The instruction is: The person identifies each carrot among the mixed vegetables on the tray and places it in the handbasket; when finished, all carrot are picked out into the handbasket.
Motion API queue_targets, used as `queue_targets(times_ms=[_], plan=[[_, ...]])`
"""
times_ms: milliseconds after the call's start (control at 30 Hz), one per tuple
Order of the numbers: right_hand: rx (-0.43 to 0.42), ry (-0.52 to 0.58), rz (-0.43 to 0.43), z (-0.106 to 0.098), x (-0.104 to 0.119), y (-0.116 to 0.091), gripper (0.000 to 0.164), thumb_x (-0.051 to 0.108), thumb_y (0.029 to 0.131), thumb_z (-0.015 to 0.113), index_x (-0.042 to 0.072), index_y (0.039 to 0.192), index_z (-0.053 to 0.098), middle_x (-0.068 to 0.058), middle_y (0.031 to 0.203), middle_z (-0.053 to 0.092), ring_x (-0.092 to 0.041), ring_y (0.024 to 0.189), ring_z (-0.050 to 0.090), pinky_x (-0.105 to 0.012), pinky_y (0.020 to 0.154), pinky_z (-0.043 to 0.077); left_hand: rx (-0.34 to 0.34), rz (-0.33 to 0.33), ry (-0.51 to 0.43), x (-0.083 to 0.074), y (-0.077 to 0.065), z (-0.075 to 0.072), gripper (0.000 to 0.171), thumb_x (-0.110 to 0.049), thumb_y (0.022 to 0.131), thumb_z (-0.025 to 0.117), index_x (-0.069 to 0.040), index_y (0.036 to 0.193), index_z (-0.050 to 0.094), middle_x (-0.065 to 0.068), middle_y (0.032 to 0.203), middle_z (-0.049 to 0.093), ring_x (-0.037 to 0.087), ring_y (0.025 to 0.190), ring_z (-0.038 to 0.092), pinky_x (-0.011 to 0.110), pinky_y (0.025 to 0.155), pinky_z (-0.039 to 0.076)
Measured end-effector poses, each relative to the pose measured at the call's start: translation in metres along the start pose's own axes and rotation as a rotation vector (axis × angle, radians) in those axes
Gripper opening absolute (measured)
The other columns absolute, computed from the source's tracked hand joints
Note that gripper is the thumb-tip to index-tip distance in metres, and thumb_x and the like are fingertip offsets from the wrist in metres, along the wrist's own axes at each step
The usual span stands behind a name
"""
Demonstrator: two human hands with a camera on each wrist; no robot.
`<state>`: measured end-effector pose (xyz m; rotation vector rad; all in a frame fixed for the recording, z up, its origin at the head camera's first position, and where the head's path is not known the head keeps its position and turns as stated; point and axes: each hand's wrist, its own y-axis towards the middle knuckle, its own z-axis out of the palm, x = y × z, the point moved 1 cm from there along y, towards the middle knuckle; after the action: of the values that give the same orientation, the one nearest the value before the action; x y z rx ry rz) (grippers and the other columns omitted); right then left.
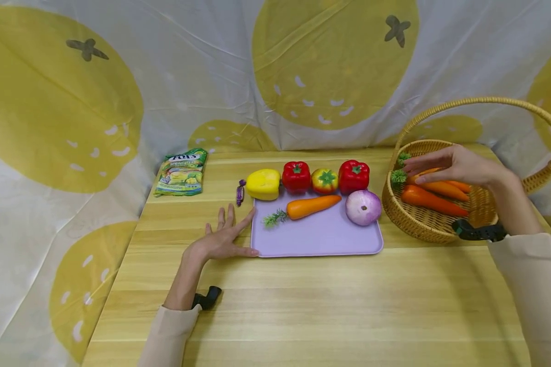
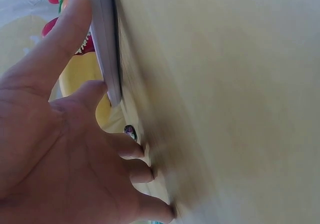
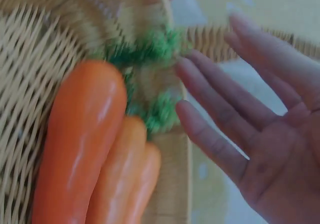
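Observation:
My left hand (image 1: 220, 242) is spread at the left edge of the lilac tray (image 1: 317, 244), its thumb and index finger touching the rim and the other fingertips on the table. On the tray lies a carrot (image 1: 314, 206) with a green top, beside a purple onion (image 1: 364, 208). A yellow bell pepper (image 1: 263, 184), two red bell peppers (image 1: 296, 177) and a red-yellow tomato (image 1: 325, 180) line its far edge. My right hand (image 1: 461, 164) hovers over the wicker basket (image 1: 395, 216), fingers extended and holding nothing. Several carrots (image 3: 82, 139) with green tops lie inside the basket.
A green snack packet (image 1: 181, 173) lies at the table's back left. A small purple-wrapped candy (image 1: 240, 193) sits left of the yellow pepper. The basket's tall handle (image 1: 477, 101) arches above the right hand. Behind the table hangs a lemon-patterned cloth (image 1: 202, 66).

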<state>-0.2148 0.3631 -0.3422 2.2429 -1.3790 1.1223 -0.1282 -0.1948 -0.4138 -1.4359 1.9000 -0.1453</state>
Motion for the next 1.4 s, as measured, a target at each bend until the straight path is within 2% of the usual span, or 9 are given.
queue_targets(times_ms=[133,400,500,700,867,933,1133,1267,1400], plan=[[-0.073,-0.001,0.029,0.008,0.022,-0.004,0.041,0.015,0.098,0.073,0.014,0.139,0.067,-0.001,0.130,0.075,0.006,0.115,0.067,-0.011,0.087,0.053,0.001,0.004,0.002,0.000,0.000,0.000,0.104,-0.060,0.091,0.070,-0.035,0.167,0.003,0.024,0.166,-0.033,0.048,0.154,-0.031,0.082,0.114,-0.014],[-0.182,0.088,-0.092,0.041,0.071,0.002,0.035,0.011,0.097,0.072,0.011,0.133,0.071,0.005,0.127,0.075,-0.006,0.108,0.073,-0.015,0.085,0.058,-0.003,0.002,0.005,0.000,0.001,0.000,0.104,-0.060,0.091,0.071,-0.035,0.167,0.003,0.023,0.166,-0.033,0.048,0.154,-0.031,0.081,0.114,-0.014],[-0.170,0.093,-0.099,0.058,0.086,0.009,0.035,0.017,0.098,0.073,0.017,0.133,0.071,0.001,0.131,0.074,-0.008,0.113,0.071,-0.014,0.089,0.055,-0.001,0.002,0.009,0.000,0.002,0.000,0.105,-0.061,0.091,0.070,-0.035,0.167,0.002,0.023,0.166,-0.033,0.047,0.154,-0.031,0.081,0.115,-0.014],[-0.091,0.085,-0.145,0.094,0.101,0.033,0.040,0.023,0.096,0.076,0.026,0.135,0.070,0.004,0.141,0.066,-0.008,0.125,0.063,-0.018,0.092,0.053,-0.003,0.010,0.014,0.000,0.003,0.000,0.106,-0.061,0.091,0.070,-0.035,0.167,0.002,0.023,0.166,-0.034,0.048,0.154,-0.030,0.082,0.114,-0.013],[0.001,0.161,-0.208,0.124,0.107,0.056,0.047,0.021,0.094,0.078,0.024,0.140,0.066,-0.002,0.143,0.065,-0.027,0.128,0.061,-0.025,0.094,0.055,-0.007,0.010,0.019,0.000,0.002,-0.001,0.105,-0.061,0.091,0.070,-0.035,0.167,0.002,0.023,0.166,-0.034,0.048,0.154,-0.030,0.082,0.114,-0.013],[0.011,0.147,-0.224,0.135,0.110,0.065,0.049,0.023,0.094,0.078,0.024,0.141,0.066,-0.002,0.144,0.065,-0.030,0.131,0.059,-0.030,0.100,0.053,-0.006,0.008,0.021,0.001,0.002,-0.002,0.105,-0.061,0.091,0.070,-0.035,0.167,0.002,0.023,0.166,-0.034,0.048,0.154,-0.031,0.082,0.114,-0.014],[0.007,0.166,-0.291,0.162,0.116,0.090,0.048,0.022,0.091,0.081,0.025,0.137,0.069,0.005,0.136,0.070,-0.023,0.131,0.061,-0.055,0.111,0.047,-0.010,-0.001,0.018,0.002,0.001,-0.001,0.106,-0.061,0.091,0.071,-0.035,0.167,0.002,0.023,0.166,-0.033,0.048,0.154,-0.030,0.082,0.114,-0.013],[0.007,0.221,-0.276,0.176,0.116,0.100,0.044,0.021,0.091,0.081,0.022,0.134,0.071,0.001,0.138,0.069,-0.026,0.133,0.059,-0.057,0.113,0.044,-0.006,0.000,0.018,0.001,0.002,0.000,0.105,-0.061,0.091,0.070,-0.035,0.167,0.002,0.023,0.166,-0.033,0.048,0.154,-0.030,0.082,0.115,-0.013],[-0.006,0.186,-0.273,0.185,0.116,0.106,0.042,0.020,0.091,0.081,0.021,0.132,0.072,-0.001,0.137,0.070,-0.020,0.132,0.060,-0.056,0.114,0.044,0.001,-0.003,0.012,0.001,0.003,0.002,0.105,-0.061,0.092,0.070,-0.035,0.167,0.002,0.022,0.166,-0.034,0.047,0.154,-0.031,0.081,0.115,-0.013]])
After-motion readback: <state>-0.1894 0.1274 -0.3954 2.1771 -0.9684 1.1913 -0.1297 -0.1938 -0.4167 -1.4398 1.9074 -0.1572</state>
